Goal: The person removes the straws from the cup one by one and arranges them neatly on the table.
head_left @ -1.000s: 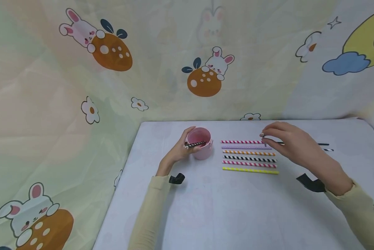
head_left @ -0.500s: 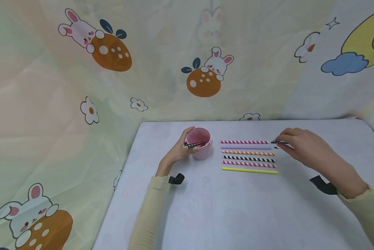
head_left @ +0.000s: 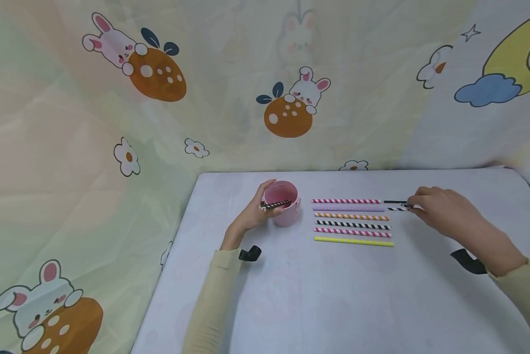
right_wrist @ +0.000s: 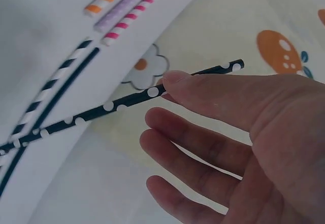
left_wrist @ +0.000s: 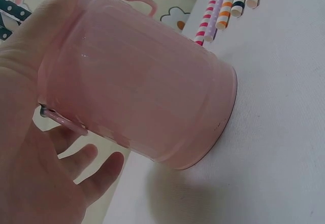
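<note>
My left hand [head_left: 252, 212] grips a small pink bucket [head_left: 287, 217] near its rim, thumb on one side and fingers on the other. Dark straws with white dots [left_wrist: 12, 13] poke out at the bucket's mouth beside that hand. Over on the right, my right hand [head_left: 444, 211] pinches a black straw with white dots [right_wrist: 109, 105] between thumb and index finger, its other fingers spread loosely. Under this straw lie a plain dark straw [head_left: 395, 202] and a black-and-white striped straw [head_left: 397, 209], both partly covered by the right hand in the head view.
Between the hands, several paper straws lie in a row: red-striped [head_left: 346, 201], purple [head_left: 348, 209], orange-striped [head_left: 351, 216], black-striped [head_left: 353, 224], pink-striped [head_left: 352, 232] and yellow [head_left: 354, 241]. A white cloth covers the table [head_left: 318, 300]; a printed curtain [head_left: 229, 113] hangs behind it.
My right hand has moved right and slightly toward the front with the dotted straw, uncovering the left ends of the dark and striped straws. The left hand and bucket have stayed put.
</note>
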A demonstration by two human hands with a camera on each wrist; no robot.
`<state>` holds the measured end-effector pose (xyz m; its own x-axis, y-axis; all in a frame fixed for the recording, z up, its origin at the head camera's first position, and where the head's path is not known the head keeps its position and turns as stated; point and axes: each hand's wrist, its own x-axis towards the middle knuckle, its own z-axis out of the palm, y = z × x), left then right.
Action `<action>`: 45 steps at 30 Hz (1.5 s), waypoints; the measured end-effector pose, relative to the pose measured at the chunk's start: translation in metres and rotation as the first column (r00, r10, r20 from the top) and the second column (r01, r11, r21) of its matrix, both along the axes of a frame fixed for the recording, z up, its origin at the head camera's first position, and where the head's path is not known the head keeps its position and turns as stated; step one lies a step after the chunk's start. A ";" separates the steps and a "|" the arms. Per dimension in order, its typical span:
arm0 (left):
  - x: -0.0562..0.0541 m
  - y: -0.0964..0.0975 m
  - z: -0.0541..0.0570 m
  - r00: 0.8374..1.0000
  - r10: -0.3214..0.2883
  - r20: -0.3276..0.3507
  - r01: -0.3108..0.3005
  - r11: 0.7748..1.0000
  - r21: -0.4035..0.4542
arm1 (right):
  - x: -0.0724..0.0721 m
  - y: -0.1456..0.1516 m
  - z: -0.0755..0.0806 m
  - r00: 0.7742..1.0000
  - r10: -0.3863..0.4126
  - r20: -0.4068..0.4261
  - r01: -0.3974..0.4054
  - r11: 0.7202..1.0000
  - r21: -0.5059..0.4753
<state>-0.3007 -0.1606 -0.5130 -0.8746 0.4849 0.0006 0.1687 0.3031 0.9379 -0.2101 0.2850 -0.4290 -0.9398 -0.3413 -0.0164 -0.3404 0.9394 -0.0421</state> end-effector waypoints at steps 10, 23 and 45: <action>0.001 0.001 0.000 1.000 -0.002 -0.006 0.002 1.000 0.014 | -0.011 0.020 -0.035 1.000 -0.002 0.030 0.002 1.000 0.001; 0.000 0.002 0.002 1.000 0.012 -0.011 -0.013 1.000 -0.025 | -0.016 0.029 -0.072 0.995 -0.092 0.022 0.093 0.995 -0.023; -0.001 -0.001 -0.001 1.000 0.006 -0.016 -0.006 1.000 -0.017 | -0.017 0.029 -0.092 0.993 -0.117 -0.001 0.116 0.990 -0.077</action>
